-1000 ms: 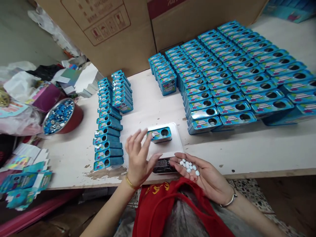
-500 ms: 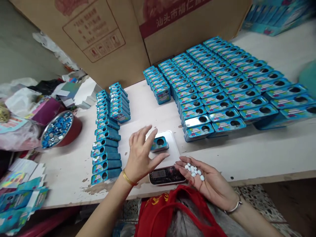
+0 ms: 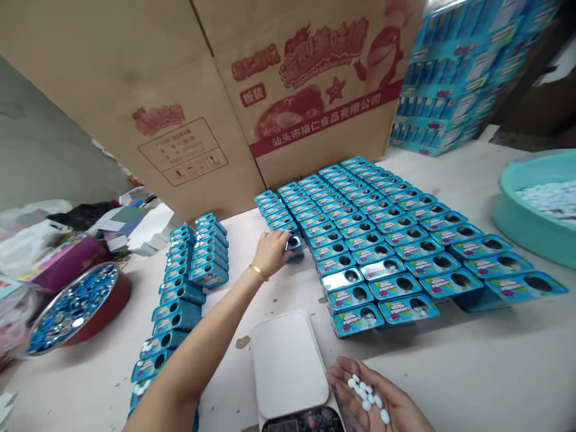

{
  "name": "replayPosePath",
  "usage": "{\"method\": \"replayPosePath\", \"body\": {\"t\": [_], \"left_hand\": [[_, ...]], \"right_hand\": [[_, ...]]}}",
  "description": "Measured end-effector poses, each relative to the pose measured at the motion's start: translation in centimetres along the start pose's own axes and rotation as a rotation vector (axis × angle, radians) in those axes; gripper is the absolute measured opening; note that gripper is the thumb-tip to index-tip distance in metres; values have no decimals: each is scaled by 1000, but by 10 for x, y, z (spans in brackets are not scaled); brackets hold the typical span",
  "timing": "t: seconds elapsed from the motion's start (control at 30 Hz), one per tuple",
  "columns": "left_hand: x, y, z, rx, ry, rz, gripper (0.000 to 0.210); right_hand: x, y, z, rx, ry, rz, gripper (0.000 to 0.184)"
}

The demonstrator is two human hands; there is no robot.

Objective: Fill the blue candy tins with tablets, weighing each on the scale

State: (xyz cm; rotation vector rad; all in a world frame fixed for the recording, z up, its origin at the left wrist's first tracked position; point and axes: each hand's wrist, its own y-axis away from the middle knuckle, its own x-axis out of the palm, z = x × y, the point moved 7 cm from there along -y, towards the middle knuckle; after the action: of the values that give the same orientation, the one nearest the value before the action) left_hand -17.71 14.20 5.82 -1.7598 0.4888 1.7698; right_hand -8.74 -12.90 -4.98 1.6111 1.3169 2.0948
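Note:
My left hand (image 3: 271, 251) reaches far across the table, its fingers closed round a small blue tin (image 3: 294, 242) with a round hole in its top. That tin stands at the front end of a short row of like tins (image 3: 273, 210). Low in the view, my right hand (image 3: 382, 393) is palm up and cupped, with several white oval candies (image 3: 366, 393) lying in it. Just left of it is a white kitchen scale (image 3: 290, 363) with a bare platform and a black display panel, partly cut off below.
Packed rows of blue tins (image 3: 387, 240) fill the middle right. More tins (image 3: 177, 306) line the left, some with candies on top. A red bowl (image 3: 101, 306) holds blue and silver caps. A turquoise basin (image 3: 531, 222) holds white candies. Large cartons (image 3: 180, 78) stand behind.
My left hand has carried the tin from the scale platform forward to the short row. The view has tilted up. My right hand still holds the candies beside the scale.

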Motion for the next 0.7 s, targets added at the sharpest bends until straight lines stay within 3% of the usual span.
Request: {"method": "replayPosePath", "body": {"t": [0.1,0.2,0.33,0.43,0.5,0.6,0.7], "left_hand": [[9,-11,-2,-11,-26,-14,35],[5,-2,0,-38,-45,-39,44],[-18,47,32,-192,-102,-97,43],[-32,103,81,-485,-262,-24,40],[-36,136,107,-608,-334,35,34],[-33,160,124,-597,-337,101,18],[-35,164,111,-503,-310,155,7]], "right_hand": [[-2,-3,0,5,-20,-7,10],[-3,-4,-4,26,-3,-15,12],[-9,-2,-8,56,32,-32,19],[-11,-1,-10,65,65,-27,21],[-9,-1,-13,53,75,-16,20],[-3,2,-20,41,76,12,17],[0,9,-23,24,89,35,16]]}}
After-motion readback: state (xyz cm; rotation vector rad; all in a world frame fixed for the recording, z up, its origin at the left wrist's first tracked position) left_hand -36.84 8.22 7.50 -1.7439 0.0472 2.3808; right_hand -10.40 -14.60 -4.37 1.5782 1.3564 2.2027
